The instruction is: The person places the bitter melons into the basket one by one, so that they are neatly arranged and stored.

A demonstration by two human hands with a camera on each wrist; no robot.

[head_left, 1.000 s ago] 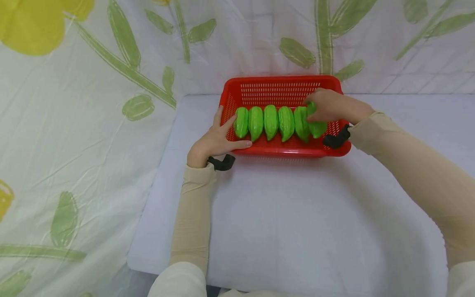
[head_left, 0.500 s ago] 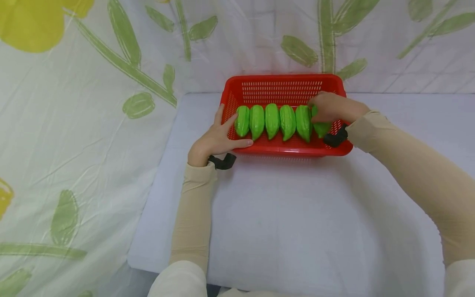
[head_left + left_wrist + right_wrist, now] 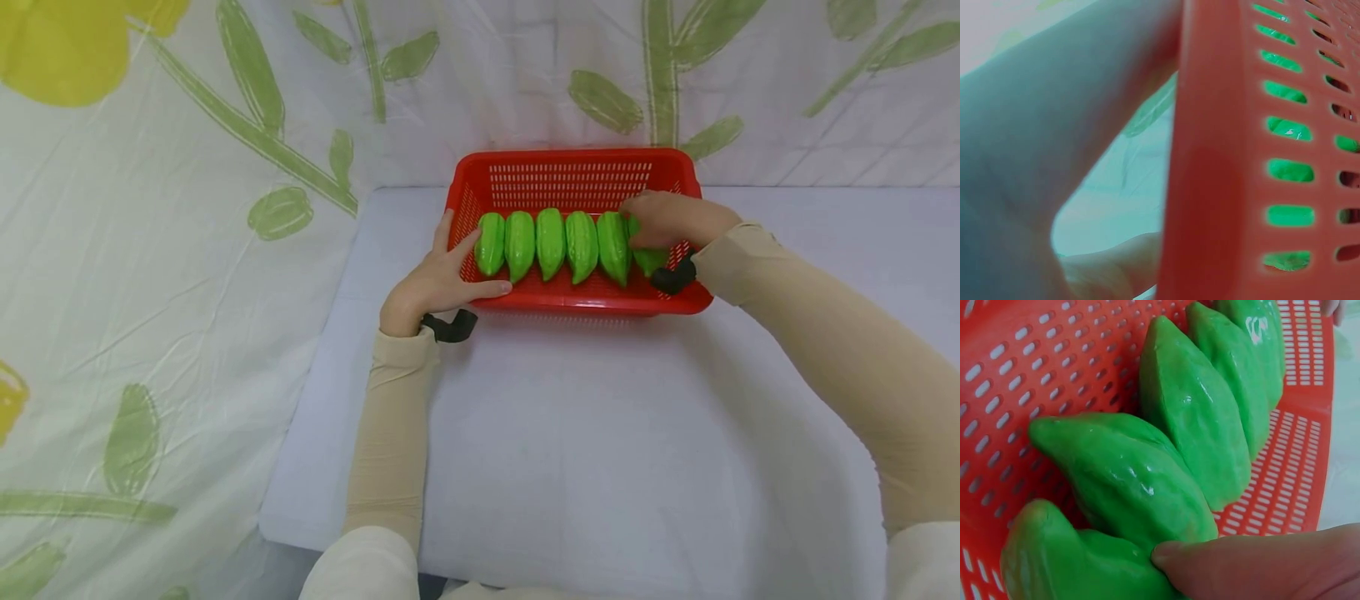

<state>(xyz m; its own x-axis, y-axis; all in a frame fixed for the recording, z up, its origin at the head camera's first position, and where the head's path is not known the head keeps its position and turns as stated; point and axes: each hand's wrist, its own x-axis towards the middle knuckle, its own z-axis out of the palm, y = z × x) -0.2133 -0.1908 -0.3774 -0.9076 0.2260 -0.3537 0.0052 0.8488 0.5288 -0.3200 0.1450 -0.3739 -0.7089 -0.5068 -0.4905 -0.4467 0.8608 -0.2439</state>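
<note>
A red perforated basket (image 3: 570, 305) holds several glossy green gourd-like vegetables with tapered ends, standing side by side in a row. My left hand (image 3: 431, 285) rests at the basket's front left corner, fingers spread and fairly straight. Its thumb lies along the front rim, and one finger reaches in beside the leftmost gourd (image 3: 491, 246). Inside the right end, my right hand (image 3: 667, 218) holds the rightmost gourd (image 3: 649, 260), partly covering it. In the right wrist view the thumb (image 3: 1260, 562) presses at the junction of that gourd and its neighbour (image 3: 1129, 475).
The basket stands near the back of a white-covered table (image 3: 585, 417). Behind and to the left hangs a white cloth (image 3: 187, 275) with painted green leaves and yellow flowers. Black bands (image 3: 452, 327) sit at both wrists.
The rightmost gourd has shifted slightly right with my right hand, and its neighbour stands straighter, more of it showing. My right hand has lowered a little. My left hand stays in place.
</note>
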